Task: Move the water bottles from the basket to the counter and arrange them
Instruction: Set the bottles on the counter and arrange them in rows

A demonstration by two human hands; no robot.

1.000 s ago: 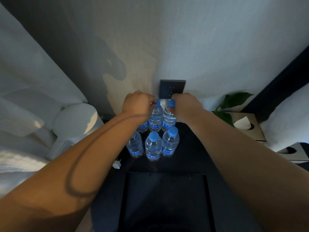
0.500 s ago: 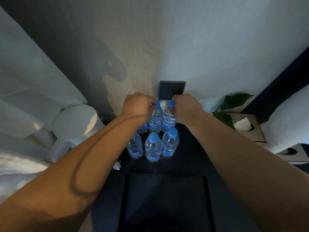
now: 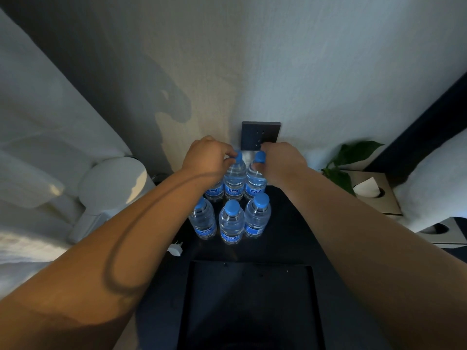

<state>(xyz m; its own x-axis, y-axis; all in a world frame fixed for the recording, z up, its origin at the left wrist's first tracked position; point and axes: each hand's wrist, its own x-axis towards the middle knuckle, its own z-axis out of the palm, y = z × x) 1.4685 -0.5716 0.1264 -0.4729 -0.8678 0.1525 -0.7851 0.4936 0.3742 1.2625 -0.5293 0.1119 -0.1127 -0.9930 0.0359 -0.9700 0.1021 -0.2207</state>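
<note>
Currently six small water bottles stand upright on the dark counter (image 3: 290,236), in two rows of three just below the wall plate (image 3: 261,135). The back row is nearest the wall plate. The front row (image 3: 231,223) stands just beside it, on the side away from the plate.

My left hand (image 3: 207,157) pinches the blue cap of the middle back bottle (image 3: 235,178). My right hand (image 3: 280,160) has its fingers curled round the cap of the right back bottle (image 3: 255,181). The third back bottle (image 3: 214,192) is mostly hidden under my left wrist.

Handling, as I judge it:
- The bottles look full and sealed, so fairly heavy for their size.
- The thin clear walls will likely dent and slip under a squeeze.
- Cap and neck are the stiff parts. Hold there for small corrections and at the label band for lifting.
- They are tall, narrow and closely packed, so a sideways nudge could topple the neighbours.

Each bottle carries a blue label with white writing, too small to read, and no brand can be made out.

Farthest from the wall plate lies a dark rectangular container (image 3: 250,263), possibly the basket. Its inside is too dark to tell whether any bottle is in it.
</note>
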